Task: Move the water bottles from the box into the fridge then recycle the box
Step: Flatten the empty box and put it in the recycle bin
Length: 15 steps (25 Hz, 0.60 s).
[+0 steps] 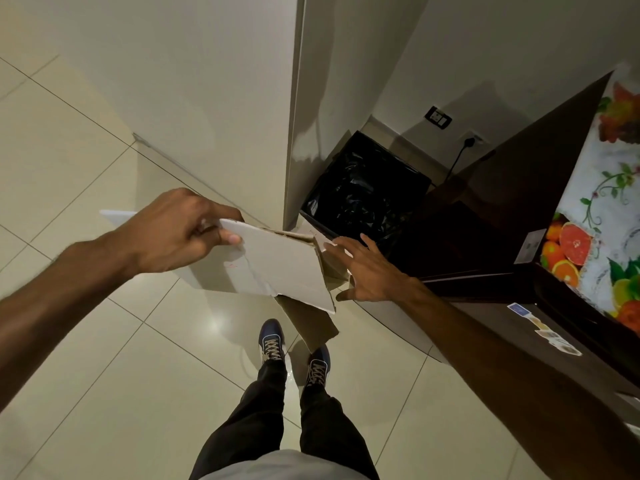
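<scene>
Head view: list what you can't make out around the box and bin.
1. Inside the bin: head view, black liner too dark.
2. Underside of the cardboard box: head view, covered by its top panel, pinched by the left hand.
3. Whether the right hand touches it: head view, hand's back hides contact.
4. The dark unit's front: head view, cut by the right edge.

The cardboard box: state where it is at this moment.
Head view, centre: the cardboard box is held above the floor, gripped by the left hand, with the open right hand at its right edge, just short of the black-lined bin.
</scene>
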Motion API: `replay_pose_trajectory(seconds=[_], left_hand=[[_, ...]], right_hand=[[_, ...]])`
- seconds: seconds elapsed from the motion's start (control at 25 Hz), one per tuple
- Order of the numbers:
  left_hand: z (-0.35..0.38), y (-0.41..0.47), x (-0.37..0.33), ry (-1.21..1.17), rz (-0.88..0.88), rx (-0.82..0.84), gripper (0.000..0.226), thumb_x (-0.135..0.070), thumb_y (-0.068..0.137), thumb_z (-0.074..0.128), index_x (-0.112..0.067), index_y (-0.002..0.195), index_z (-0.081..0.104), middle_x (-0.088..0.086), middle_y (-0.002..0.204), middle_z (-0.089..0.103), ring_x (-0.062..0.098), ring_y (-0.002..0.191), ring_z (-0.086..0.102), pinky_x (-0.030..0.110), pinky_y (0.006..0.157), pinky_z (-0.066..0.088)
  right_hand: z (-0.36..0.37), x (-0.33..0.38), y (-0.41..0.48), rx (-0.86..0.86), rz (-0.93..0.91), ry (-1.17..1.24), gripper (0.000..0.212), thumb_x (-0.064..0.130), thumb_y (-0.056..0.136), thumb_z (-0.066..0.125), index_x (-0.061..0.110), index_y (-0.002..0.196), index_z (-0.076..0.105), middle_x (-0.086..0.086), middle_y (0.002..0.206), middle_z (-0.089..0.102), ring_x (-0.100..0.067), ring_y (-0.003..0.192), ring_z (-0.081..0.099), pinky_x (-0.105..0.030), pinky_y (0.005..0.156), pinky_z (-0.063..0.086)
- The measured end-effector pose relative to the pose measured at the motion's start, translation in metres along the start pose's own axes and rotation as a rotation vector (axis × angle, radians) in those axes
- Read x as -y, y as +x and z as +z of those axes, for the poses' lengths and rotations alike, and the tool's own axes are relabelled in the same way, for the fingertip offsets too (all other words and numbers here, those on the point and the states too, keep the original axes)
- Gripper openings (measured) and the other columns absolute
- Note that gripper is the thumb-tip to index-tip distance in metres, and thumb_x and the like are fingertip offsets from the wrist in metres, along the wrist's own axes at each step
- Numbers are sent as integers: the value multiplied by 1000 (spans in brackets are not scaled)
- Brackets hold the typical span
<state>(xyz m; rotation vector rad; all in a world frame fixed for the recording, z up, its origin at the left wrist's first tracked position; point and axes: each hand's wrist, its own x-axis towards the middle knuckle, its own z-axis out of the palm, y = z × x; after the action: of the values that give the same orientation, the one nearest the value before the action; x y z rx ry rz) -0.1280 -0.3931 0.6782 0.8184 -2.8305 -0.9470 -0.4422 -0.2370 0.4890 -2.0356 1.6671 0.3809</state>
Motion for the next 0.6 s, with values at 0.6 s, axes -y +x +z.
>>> replay_pose_trajectory(seconds=[0.6], left_hand=[[-18,29,15,-104,-333,-121,14,-14,85,74,-6,95,76,11,73,66,29,73,55,24,61,38]], right_hand=[[12,76,-52,-69,240,934,158,44,53,97,45,151,-26,18,158,-31,-13,146,-16,-60,117,13]])
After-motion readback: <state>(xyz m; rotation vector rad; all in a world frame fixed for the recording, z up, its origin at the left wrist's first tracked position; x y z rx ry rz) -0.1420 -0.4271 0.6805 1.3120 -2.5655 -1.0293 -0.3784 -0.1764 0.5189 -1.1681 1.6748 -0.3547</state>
